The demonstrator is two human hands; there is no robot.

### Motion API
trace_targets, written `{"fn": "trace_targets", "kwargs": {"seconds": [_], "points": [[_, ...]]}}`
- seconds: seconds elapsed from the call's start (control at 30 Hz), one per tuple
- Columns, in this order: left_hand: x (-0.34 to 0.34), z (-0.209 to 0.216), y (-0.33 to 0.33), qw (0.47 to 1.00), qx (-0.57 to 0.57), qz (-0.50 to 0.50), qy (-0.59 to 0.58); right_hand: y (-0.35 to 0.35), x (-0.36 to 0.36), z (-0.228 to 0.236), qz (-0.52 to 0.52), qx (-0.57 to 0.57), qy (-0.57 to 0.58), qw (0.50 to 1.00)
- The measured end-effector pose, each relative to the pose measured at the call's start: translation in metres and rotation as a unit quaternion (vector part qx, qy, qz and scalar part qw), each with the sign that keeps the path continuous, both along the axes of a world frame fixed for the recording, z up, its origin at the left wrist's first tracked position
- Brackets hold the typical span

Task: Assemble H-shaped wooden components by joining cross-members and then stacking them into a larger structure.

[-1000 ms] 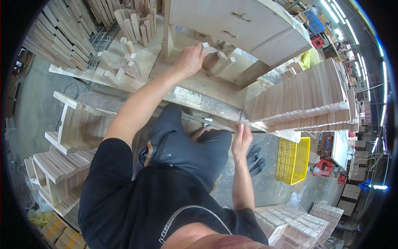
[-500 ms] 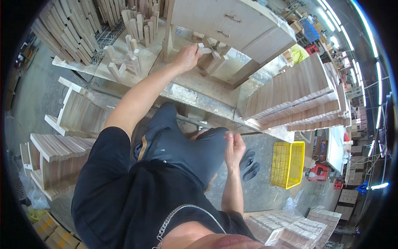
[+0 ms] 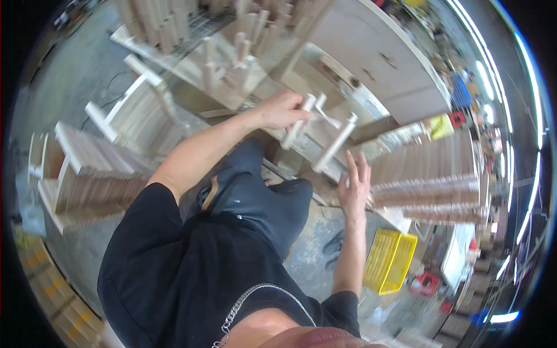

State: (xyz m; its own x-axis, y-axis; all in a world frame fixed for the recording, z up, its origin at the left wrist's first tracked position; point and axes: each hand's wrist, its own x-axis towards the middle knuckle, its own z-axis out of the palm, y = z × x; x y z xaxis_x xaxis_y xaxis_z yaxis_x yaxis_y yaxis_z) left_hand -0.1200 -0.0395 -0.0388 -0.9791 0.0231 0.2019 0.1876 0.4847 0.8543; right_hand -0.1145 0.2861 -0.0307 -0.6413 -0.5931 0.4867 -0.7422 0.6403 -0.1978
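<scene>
My left hand (image 3: 283, 109) is closed round one leg of a small wooden leg frame (image 3: 335, 145), which is held tilted above the workbench's front edge. The frame has several pale square legs joined by crosspieces and is slightly blurred. Just right of the frame, my right hand (image 3: 355, 184) is open with its fingers apart and touches nothing. Behind the frame stands a large wooden panel (image 3: 371, 49) on the bench, with a small metal fitting on its face.
Stacked wooden slats (image 3: 426, 162) stand at the bench's right end. More upright wood pieces (image 3: 154, 23) fill the far left. At my left are stacked wooden parts (image 3: 104, 151) on the floor. A yellow plastic crate (image 3: 390, 261) and dark sandals (image 3: 333, 246) lie at lower right.
My left hand has drawn the wooden leg frame out from under the panel toward me. My right hand has risen from my knee toward the frame and opened. The whole view has turned.
</scene>
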Motion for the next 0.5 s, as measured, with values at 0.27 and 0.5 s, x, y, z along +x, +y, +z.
{"fn": "trace_targets", "kwargs": {"seconds": [0.27,0.5], "points": [[0.095,0.022,-0.050,0.806,0.553,0.069,-0.200,-0.104,-0.028,0.044,0.246,-0.088,0.019,0.965],[0.072,-0.080,-0.108,0.799,-0.133,0.566,0.156,-0.261,-0.087,0.077,0.282,-0.234,-0.227,0.902]]}}
